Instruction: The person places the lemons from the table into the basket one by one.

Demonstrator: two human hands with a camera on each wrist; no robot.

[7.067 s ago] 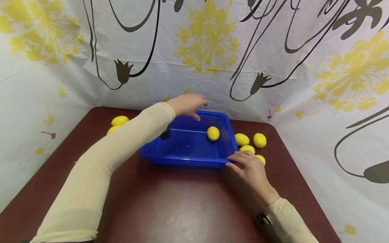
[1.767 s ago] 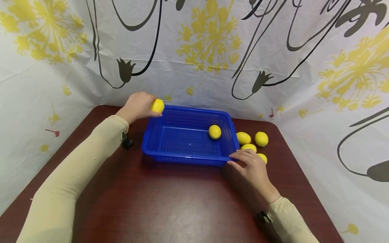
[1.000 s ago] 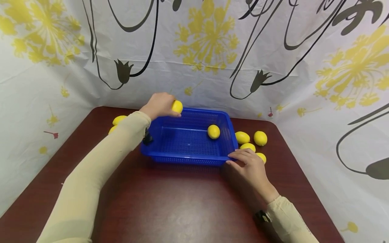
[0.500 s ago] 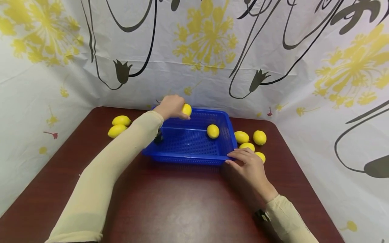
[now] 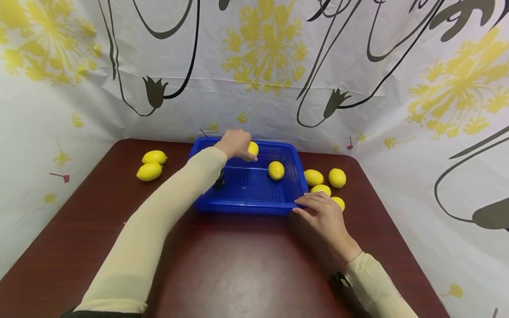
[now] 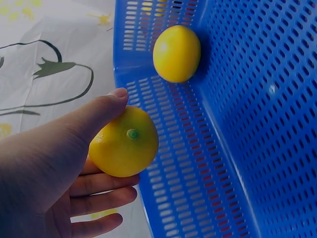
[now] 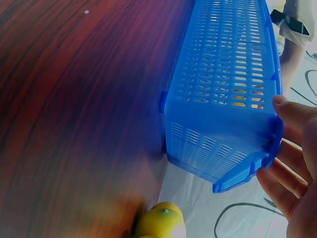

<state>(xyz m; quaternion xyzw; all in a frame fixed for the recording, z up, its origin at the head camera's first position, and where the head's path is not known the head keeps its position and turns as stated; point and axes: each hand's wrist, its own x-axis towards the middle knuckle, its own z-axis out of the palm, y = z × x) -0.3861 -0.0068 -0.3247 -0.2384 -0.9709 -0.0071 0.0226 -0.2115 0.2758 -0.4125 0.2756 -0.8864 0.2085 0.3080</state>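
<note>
Take the middle of the blue plastic basket (image 5: 246, 206) as the clock's centre, with twelve on the far side of the counter (image 5: 238, 265). The left hand (image 5: 235, 143) grips a yellow lemon (image 5: 252, 149) between thumb and fingers, over the basket toward twelve. The right hand (image 5: 324, 216) holds the basket's rim at the four o'clock corner, thumb and fingers to either side of the bend.

For good handling, that corner should stay steady while the lemon is brought well inside the wall and low over the slotted floor before the grip loosens; a smooth, round fruit will probably roll if dropped. The loose lemon (image 5: 276, 170) inside, at three o'clock (an easy one to knock), is best given some room.

The left sleeve (image 5: 175, 207) hides much of the basket's nine o'clock side. I cannot tell whether the carried fruit touches the far wall, nor how firmly the right fingertips press. Of the four lemons outside at three to four o'clock, the nearest lemon (image 5: 338, 203) is partly covered by the right hand. The right-wrist view cuts off a lemon (image 7: 162, 223) at six o'clock, its match among those four uncertain.
</note>
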